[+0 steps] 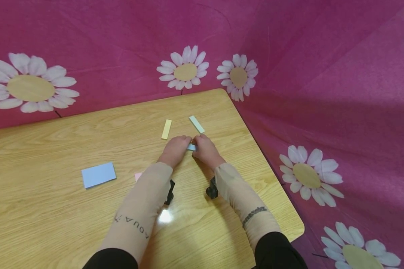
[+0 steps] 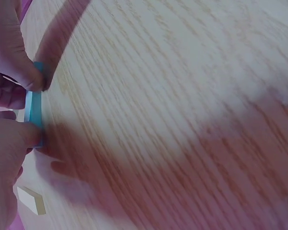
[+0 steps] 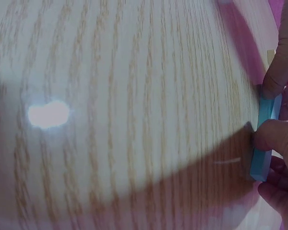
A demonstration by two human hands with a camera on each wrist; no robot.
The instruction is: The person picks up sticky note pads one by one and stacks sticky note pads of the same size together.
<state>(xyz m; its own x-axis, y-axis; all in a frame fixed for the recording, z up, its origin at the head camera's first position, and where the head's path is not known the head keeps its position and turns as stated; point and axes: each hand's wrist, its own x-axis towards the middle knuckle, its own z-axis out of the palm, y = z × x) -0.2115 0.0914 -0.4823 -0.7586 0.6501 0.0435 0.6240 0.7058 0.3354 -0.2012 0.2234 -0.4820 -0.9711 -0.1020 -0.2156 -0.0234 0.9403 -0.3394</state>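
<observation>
At the far left, a pink cloth with large white flowers stands behind the pale wooden worktop. On the left part of the worktop a rectangular blue block lies flat. To its right, the corner of a pink piece shows, the rest hidden by the left sleeve, which is beige with dark lettering. Next comes a small yellow strip, lying just beyond the left hand. That hand pinches the left part of a blue strip, which runs crosswise between the two hands, near the right-hand edge of the worktop. Whether its underside touches the wood I cannot tell. The right hand pinches it too, thumb against the near face, and a short end sticks out past that thumb. A pale green strip lies slantwise just beyond the right hand. Farther right is the right sleeve, also beige, with a dark band of print; past the worktop's edge, the cloth continues.
</observation>
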